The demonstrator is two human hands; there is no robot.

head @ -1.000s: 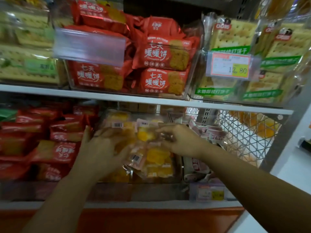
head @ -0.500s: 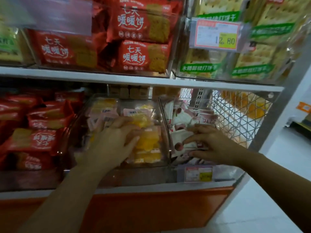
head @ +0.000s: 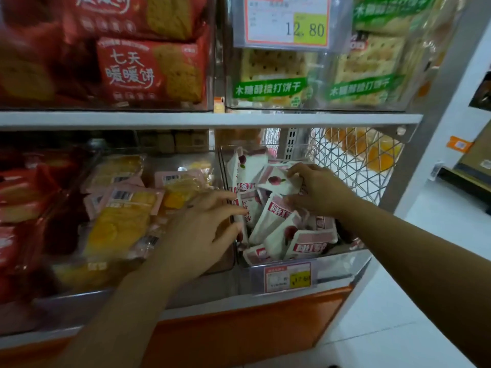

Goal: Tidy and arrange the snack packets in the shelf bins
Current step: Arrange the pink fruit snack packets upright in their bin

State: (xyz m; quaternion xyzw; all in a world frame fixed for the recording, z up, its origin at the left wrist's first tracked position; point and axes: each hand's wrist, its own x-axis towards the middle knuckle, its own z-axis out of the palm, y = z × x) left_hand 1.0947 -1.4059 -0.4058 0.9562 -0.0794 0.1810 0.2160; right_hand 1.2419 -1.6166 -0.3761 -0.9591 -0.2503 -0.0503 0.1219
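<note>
- Here, about nine white-and-pink foil snack packets (head: 271,224) lie jumbled in one clear plastic shelf bin (head: 342,272), at 4 o'clock in the view.
- The right hand (head: 318,192) pinches one white packet with a red fruit picture (head: 277,181) at the heap's 12 o'clock.
- The left hand (head: 202,235), fingers spread and loose, touches a packet at the heap's 9 o'clock.
- At least four yellow cake packets (head: 125,219) sit just beside that bin, at its 9 o'clock.
- Half a second ago the left hand lay on those yellow packets, and the right hand was nearer the bin's front.
</note>
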